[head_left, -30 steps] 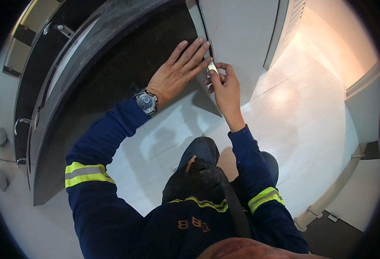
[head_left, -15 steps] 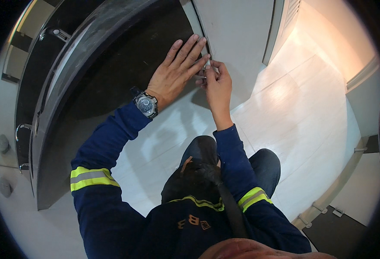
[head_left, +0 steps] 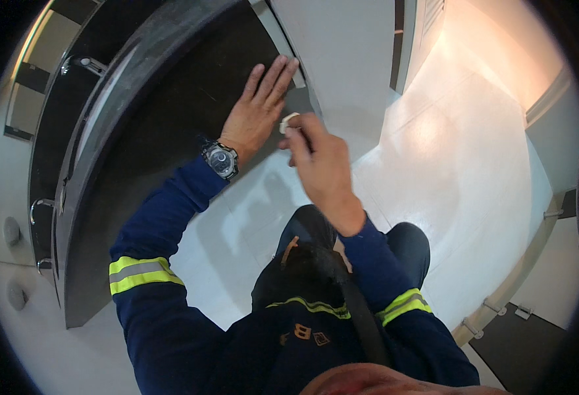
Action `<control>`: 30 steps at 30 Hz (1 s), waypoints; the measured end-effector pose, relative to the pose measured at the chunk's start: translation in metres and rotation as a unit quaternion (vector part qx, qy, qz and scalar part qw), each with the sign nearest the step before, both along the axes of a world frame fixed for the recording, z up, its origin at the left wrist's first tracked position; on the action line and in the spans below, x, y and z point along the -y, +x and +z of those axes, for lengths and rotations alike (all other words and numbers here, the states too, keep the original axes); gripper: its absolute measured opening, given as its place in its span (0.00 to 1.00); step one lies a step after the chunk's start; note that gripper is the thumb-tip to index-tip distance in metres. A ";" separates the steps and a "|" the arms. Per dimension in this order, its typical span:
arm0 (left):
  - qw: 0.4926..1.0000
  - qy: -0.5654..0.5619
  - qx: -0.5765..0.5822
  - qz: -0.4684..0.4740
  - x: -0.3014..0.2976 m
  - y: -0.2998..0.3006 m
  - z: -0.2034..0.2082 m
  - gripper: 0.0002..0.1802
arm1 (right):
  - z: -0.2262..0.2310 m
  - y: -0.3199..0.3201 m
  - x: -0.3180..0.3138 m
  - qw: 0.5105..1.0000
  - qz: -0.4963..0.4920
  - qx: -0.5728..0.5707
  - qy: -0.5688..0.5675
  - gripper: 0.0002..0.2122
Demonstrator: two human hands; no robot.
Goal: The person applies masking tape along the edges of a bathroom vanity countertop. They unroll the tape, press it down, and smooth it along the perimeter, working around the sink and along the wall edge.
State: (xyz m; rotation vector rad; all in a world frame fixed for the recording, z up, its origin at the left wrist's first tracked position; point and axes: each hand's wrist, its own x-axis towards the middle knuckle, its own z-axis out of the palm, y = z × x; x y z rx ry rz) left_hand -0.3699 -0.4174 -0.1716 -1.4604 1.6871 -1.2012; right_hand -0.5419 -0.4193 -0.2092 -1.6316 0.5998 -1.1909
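Observation:
My left hand [head_left: 253,108] lies flat on the dark panel [head_left: 184,79], fingers stretched toward its pale right edge strip [head_left: 273,29]. A wristwatch [head_left: 221,160] sits on that wrist. Just to the right, my right hand [head_left: 326,161] is raised and closed, pinching a small white piece [head_left: 288,123] between thumb and fingers. Its exact kind is too small to make out. The white piece is apart from the edge strip, close beside my left hand. A light grey upright panel [head_left: 342,59] stands beyond the strip.
At the left, chrome handles [head_left: 92,64] sit on a dark surface, with round grey knobs [head_left: 16,295] nearby. Pale tiled floor [head_left: 447,171] spreads to the right. A dark and white panel [head_left: 516,342] with metal hinges [head_left: 495,307] lies at the lower right.
My right hand has drawn back toward me from the panel edge with the small white piece. My left hand stays flat on the panel, its thumb no longer beside the right hand's fingers.

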 end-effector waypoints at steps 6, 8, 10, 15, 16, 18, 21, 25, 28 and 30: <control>0.986 0.082 -0.116 -0.083 0.003 0.004 0.001 0.30 | 0.042 -0.060 0.019 0.970 0.098 0.105 0.195 0.09; 0.976 0.125 -0.146 -0.101 -0.001 0.004 0.006 0.31 | 0.057 -0.069 0.017 0.969 0.099 0.097 0.206 0.11; 0.969 0.163 -0.161 -0.097 -0.008 0.001 0.023 0.28 | 0.083 -0.077 0.013 0.969 0.098 0.078 0.215 0.12; 0.739 0.195 -0.645 0.004 -0.049 -0.050 0.103 0.25 | 0.164 -0.107 -0.001 0.982 0.043 -0.011 0.186 0.24; 0.643 0.149 -0.751 0.014 -0.056 -0.070 0.145 0.24 | 0.188 -0.116 -0.003 0.984 0.039 -0.034 0.172 0.27; 0.467 0.086 -0.880 0.010 -0.066 -0.098 0.207 0.24 | 0.236 -0.130 -0.009 0.982 0.037 -0.073 0.169 0.29; 0.294 0.054 -0.954 -0.016 -0.073 -0.128 0.282 0.21 | 0.303 -0.139 -0.018 0.981 0.047 -0.096 0.162 0.30; 0.313 0.066 -0.947 -0.009 -0.079 -0.138 0.372 0.12 | 0.395 -0.150 -0.028 0.978 0.091 -0.129 0.138 0.31; 0.272 0.107 -0.956 -0.019 -0.087 -0.131 0.420 0.07 | 0.455 -0.162 -0.038 0.963 0.113 -0.201 0.140 0.31; 0.242 0.104 -0.964 -0.010 -0.091 -0.119 0.440 0.05 | 0.478 -0.170 -0.046 0.971 0.113 -0.195 0.085 0.30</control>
